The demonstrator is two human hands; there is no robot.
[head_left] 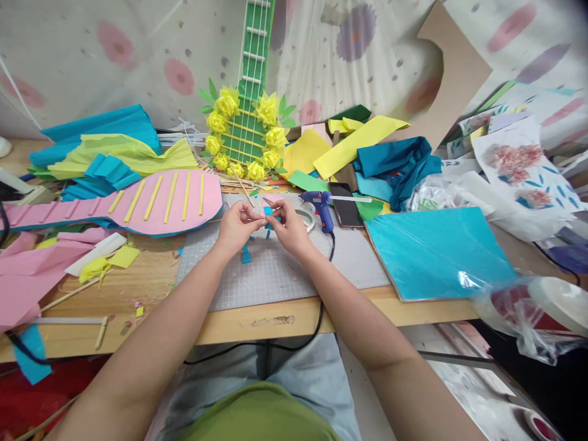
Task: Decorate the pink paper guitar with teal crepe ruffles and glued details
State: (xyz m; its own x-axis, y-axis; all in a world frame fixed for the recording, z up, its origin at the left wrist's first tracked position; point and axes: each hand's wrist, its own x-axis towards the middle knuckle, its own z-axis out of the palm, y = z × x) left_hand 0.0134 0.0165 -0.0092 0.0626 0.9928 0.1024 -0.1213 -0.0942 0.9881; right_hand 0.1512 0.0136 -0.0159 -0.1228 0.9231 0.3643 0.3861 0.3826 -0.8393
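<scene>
Both hands meet above the grey cutting mat (353,263). My left hand (239,226) is closed, its fingertips pinching the edge of a small blue paper piece (267,211). Against the same piece, from the other side, my right hand (290,226) is closed too. Small blue scraps (247,255) lie on the mat just below the fingers. A blue glue gun (324,211) rests right of my right hand, beside a roll of white tape (307,217). Left of my left hand lies a pink guitar-shaped piece (172,211) with yellow strips.
Behind the hands stands a green guitar shape (245,135) ringed with yellow paper flowers. A dark phone (346,208) and a blue sheet (441,254) are at the right. Crumpled coloured paper (397,165) fills the back; pink paper (37,272) lies left. A black cable (320,312) crosses the front edge.
</scene>
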